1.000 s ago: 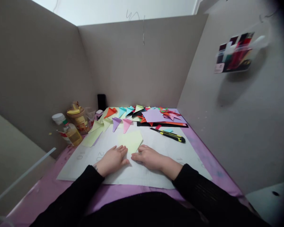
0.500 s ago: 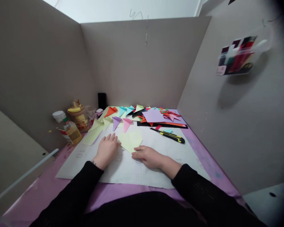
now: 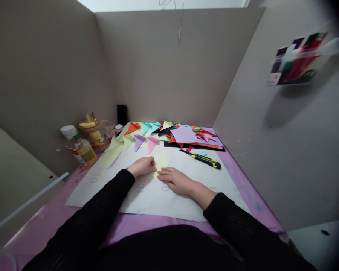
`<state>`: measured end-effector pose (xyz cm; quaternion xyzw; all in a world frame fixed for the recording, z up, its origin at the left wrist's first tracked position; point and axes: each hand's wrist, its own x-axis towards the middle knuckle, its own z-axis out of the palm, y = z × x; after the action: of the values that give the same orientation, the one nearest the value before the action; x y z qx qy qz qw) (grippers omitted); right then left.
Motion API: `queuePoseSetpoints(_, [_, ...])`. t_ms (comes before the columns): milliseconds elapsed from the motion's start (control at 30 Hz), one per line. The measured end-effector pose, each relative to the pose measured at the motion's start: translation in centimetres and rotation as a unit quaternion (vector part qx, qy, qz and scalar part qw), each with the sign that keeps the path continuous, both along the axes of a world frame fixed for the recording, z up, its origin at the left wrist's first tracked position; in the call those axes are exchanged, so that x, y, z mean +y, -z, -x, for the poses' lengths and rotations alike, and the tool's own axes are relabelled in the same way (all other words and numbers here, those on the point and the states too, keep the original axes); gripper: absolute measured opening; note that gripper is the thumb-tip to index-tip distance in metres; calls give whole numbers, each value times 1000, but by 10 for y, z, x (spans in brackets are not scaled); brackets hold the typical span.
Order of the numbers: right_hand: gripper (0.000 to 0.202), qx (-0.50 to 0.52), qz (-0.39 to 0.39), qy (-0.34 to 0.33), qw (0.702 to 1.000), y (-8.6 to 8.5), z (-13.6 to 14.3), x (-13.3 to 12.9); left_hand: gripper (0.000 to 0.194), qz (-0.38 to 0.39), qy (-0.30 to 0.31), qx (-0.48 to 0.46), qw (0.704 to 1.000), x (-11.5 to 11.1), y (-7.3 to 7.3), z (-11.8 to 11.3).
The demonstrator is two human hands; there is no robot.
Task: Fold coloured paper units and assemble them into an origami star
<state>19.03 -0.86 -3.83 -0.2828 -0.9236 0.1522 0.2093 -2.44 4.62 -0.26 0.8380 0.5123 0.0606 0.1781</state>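
A pale yellow-green folded paper point(image 3: 162, 159) lies on the large white sheet point(image 3: 164, 205) in front of me. My left hand point(image 3: 142, 166) has its fingers curled together at the paper's left and lower edge, pinching it near the bottom point. On the lower right edge rests my right hand point(image 3: 176, 180), palm down, its fingers extended and pressing lightly on the paper. The fingertips of the two hands nearly meet.
Behind stand folded purple point(image 3: 139, 142) and pink point(image 3: 151, 144) pieces, with a pile of coloured paper point(image 3: 184, 135). A yellow-black cutter point(image 3: 205, 160) lies right. At left are a bottle point(image 3: 86, 151) and a lidded cup point(image 3: 94, 135).
My left hand has moved right, over the paper's left part, and its fingers have curled in. My right hand stays nearly where it was. The view has shifted slightly.
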Motion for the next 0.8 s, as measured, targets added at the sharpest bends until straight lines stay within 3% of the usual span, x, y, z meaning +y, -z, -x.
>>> queuePoseSetpoints(133, [36,-2,-3,-13,1000,1,-2,1,27,-32,-24,26,999,-2,-3,-1])
queuePoseSetpoints(433, [34,3,72,7,997,-7,-4,-4,26,3,-31,8,999,-1,1,-2])
queuePoseSetpoints(800, [32,-5,41,-10,999,-4,-5,-3,22,0,-67,19,998,-5,-2,-5])
